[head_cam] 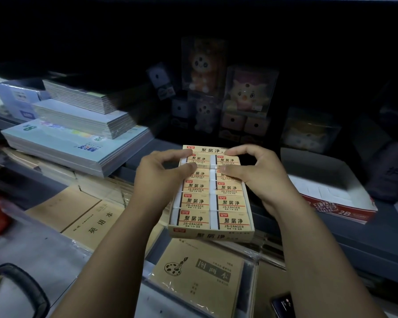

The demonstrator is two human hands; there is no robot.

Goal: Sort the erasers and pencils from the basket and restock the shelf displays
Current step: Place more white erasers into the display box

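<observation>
A cream display box (pixel 213 236) holds two columns of several yellow-sleeved 2B erasers (pixel 195 201). It lies in the middle of the view, over the front edge of the grey shelf. My left hand (pixel 157 174) pinches an eraser in the far row of the left column between thumb and fingers. My right hand (pixel 255 172) pinches the far eraser of the right column the same way. Both forearms reach in from below. No pencils are visible.
Stacks of workbooks (pixel 78 134) sit at the left on the shelf. A near-empty red and white 2B eraser box (pixel 331 193) stands at the right. Boxed plush toys (pixel 246 97) fill the dark shelf back. Brown notebooks (pixel 200 278) lie below, and a black basket rim (pixel 21 285) shows bottom left.
</observation>
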